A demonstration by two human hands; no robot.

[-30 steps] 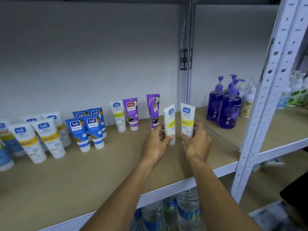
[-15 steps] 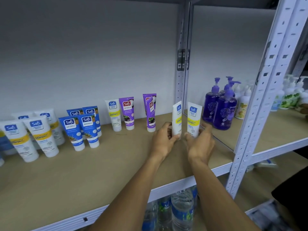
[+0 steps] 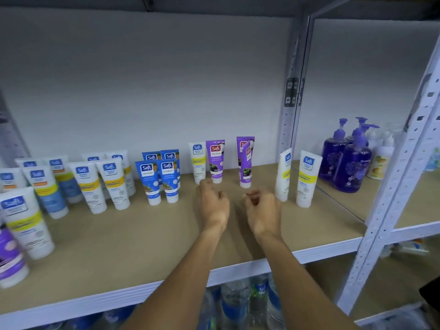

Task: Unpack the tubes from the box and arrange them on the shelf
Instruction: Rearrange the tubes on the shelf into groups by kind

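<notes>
The left hand (image 3: 212, 203) and right hand (image 3: 262, 208) hovered loosely curled and empty above the shelf (image 3: 142, 246), with two upright white Safi tubes (image 3: 307, 179) nearest the right hand, just to its right.

To our right we see three purple pump bottles (image 3: 352, 167) standing close together, with a pale bottle bearing a yellow label (image 3: 380, 163) just beside them. Low in our view, clear water bottles with blue labels (image 3: 234, 303) stand packed together. A grey wall (image 3: 142, 79) runs behind.
</notes>
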